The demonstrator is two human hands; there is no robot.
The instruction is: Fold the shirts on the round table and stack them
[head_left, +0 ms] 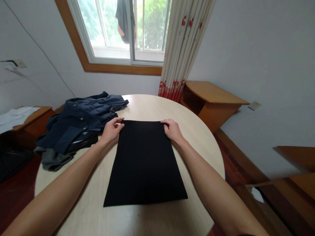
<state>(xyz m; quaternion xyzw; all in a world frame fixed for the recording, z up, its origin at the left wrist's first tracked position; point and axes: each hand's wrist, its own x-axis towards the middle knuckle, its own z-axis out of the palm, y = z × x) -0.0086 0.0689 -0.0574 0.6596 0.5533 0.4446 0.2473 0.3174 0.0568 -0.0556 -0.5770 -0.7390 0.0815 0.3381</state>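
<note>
A flat black piece of clothing (pixel 146 160) lies on the round table, narrower at the far edge and wider at the near one. Its exact kind cannot be made out. My left hand (pixel 112 129) pinches the far left corner between thumb and fingers. At the far right corner, my right hand (pixel 173 129) holds the same edge in a pinch. The far edge runs nearly straight between both hands, and the cloth looks smooth.
A heap of dark blue and grey clothes (pixel 80 116) sits on the left of the round pale wood table (pixel 201 144). Behind are a window (pixel 130 62) and a floral curtain (pixel 178 49). Wooden cabinets stand right (pixel 216 95) and left (pixel 40 114).
</note>
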